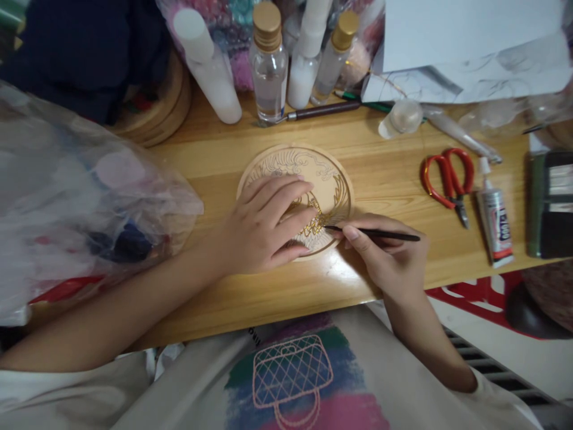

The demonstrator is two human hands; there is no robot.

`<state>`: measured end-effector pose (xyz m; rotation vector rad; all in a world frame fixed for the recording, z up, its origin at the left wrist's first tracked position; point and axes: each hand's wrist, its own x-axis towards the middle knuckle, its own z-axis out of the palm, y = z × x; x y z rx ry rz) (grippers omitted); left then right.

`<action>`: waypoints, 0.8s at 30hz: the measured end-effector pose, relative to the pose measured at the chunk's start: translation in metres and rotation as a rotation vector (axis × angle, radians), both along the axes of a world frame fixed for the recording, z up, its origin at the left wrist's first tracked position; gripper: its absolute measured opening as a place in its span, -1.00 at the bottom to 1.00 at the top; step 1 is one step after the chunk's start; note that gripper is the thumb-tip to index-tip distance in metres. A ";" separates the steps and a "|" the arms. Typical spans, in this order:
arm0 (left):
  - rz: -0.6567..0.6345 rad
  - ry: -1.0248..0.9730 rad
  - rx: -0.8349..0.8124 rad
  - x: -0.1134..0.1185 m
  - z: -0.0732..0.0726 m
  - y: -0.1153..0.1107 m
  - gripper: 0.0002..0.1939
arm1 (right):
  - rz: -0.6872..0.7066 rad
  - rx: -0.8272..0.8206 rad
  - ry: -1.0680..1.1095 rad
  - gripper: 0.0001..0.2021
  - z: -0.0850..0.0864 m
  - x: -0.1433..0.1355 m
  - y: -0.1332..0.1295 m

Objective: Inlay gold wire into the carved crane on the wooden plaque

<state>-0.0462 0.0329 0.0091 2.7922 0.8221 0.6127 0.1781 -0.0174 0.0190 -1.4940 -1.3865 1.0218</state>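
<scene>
A round wooden plaque (324, 164) with a raised rim lies on the table in front of me. Fine dark lines cover its face, and gold wire outlines (313, 222) stand along some of them near the middle and right. My left hand (273, 224) rests across the plaque's left part with fingers spread, hiding what is under it. My right hand (387, 251) pinches a thin dark tweezers-like tool (385, 234) at the plaque's right edge. The tool's tip touches or nearly touches the gold wire; whether it grips any wire is too small to tell.
Behind the plaque stand several bottles (270, 71) and a dark-handled tool (324, 111). To the right lie red-handled pliers (450, 179), a glue tube (495, 221) and a black case (553, 203). Papers (470, 42) are at the back right. A clear plastic bag (102, 197) fills the left side.
</scene>
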 end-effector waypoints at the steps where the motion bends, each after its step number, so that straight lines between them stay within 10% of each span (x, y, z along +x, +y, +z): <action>1: 0.000 0.000 -0.004 0.000 0.000 0.000 -0.58 | 0.007 -0.001 0.003 -0.96 0.000 0.000 0.000; 24: 0.018 -0.005 0.072 -0.001 0.002 0.001 -0.67 | -0.018 0.113 -0.010 -0.88 -0.004 -0.001 -0.003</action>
